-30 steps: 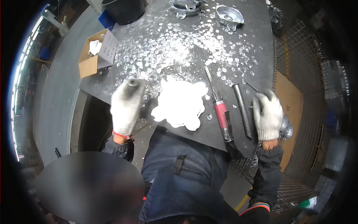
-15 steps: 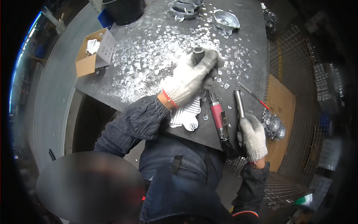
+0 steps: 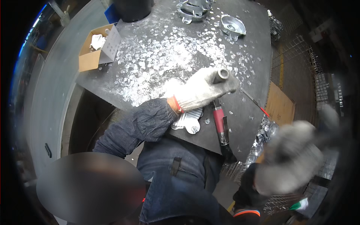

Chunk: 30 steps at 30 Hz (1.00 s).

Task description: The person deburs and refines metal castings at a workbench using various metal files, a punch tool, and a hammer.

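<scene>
My left hand (image 3: 206, 88), in a white knit glove, is closed around a short hollow metal tube (image 3: 222, 74), its open end facing up. Under that wrist lies a ribbed silver metal casting (image 3: 188, 123), partly hidden by the glove and sleeve. My right hand (image 3: 288, 159), also gloved, is raised off the table's right edge and smeared by motion. A blurred dark-grey length, the metal rod (image 3: 329, 120), sticks out beyond it; its outline is unclear. Between the hands a red and silver air tool (image 3: 219, 120) lies on the dark table (image 3: 240, 138).
Thin metal flakes (image 3: 157, 63) cover much of the tabletop. Round castings (image 3: 233, 27) stand at the far side, near a black bucket (image 3: 133, 8). An open cardboard box (image 3: 107, 47) is at left. A red-handled thin tool (image 3: 255, 102) lies right, beside wire cages (image 3: 288, 56).
My right hand has swung up and right, away from the table, with the rod. My left hand has shifted right and tipped the tube. The view has moved slightly.
</scene>
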Motion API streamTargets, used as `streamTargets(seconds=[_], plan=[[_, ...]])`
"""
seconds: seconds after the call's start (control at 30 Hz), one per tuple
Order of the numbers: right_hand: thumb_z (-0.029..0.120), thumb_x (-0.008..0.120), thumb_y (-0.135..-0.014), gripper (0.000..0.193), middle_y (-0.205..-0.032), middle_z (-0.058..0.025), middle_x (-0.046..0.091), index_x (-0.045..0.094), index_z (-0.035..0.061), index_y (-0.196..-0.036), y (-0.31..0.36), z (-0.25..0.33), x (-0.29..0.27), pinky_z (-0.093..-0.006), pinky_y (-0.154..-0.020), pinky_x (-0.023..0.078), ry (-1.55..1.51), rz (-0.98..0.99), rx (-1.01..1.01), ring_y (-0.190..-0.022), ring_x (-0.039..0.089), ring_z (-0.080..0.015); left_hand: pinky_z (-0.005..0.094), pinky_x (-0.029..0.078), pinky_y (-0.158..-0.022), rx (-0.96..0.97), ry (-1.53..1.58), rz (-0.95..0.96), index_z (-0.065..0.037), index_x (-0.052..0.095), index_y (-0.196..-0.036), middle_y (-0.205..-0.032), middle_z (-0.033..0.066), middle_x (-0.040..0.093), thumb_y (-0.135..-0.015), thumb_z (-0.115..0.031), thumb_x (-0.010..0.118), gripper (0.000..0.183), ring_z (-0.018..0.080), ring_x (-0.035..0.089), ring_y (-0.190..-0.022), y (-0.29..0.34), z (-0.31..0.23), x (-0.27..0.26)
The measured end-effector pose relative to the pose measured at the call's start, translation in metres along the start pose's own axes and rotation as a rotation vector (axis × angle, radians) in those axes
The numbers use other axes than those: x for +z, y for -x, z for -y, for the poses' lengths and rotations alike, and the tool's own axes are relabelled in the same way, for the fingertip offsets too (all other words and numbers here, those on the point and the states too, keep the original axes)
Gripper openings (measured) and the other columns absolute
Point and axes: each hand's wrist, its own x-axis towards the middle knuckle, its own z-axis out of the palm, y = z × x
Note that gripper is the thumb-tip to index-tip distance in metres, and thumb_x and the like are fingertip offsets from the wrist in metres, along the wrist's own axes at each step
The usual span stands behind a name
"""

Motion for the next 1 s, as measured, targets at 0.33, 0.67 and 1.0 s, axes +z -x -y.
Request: streamTargets(seconds=[0.33,0.67,1.0], plan=[[0.014,0.059,-0.11,0.053,-0.079,0.001,0.062,0.045,-0.0053,-0.158,0.01,0.017,0.024,-0.0181,-0.049,0.038,-0.328,-0.397,0.339,-0.058,0.049,-0.0016,0.0283,0.06,-0.079,0.136,-0.025,-0.19,-0.005,0.076,-0.107,-0.092,0.0062,0.076,-0.106,-0.026,0.075,0.021,0.0137,0.071,-0.086,0.005,0.004,-0.001],[0.01,0.066,-0.104,0.061,-0.124,-0.0189,0.067,0.048,0.0021,-0.162,0.074,-0.014,0.089,-0.0398,-0.085,0.059,0.001,0.189,0.293,-0.101,0.072,-0.0266,0.0254,0.057,-0.076,-0.066,-0.086,-0.127,-0.007,0.078,-0.111,-0.087,0.0016,0.072,-0.108,-0.037,0.07,0.031,0.0119,0.065,-0.078,-0.017,-0.004,-0.012],[0.029,0.067,-0.103,0.065,-0.076,-0.0125,0.064,0.047,0.0125,-0.163,0.066,-0.021,0.1,-0.045,-0.055,0.057,0.531,0.337,0.087,-0.059,0.069,-0.0301,0.0434,0.06,-0.09,0.395,-0.463,0.332,-0.002,0.071,-0.131,-0.117,0.0167,0.077,-0.1,-0.022,0.073,0.037,0.0253,0.074,-0.11,0.005,-0.027,-0.009]])
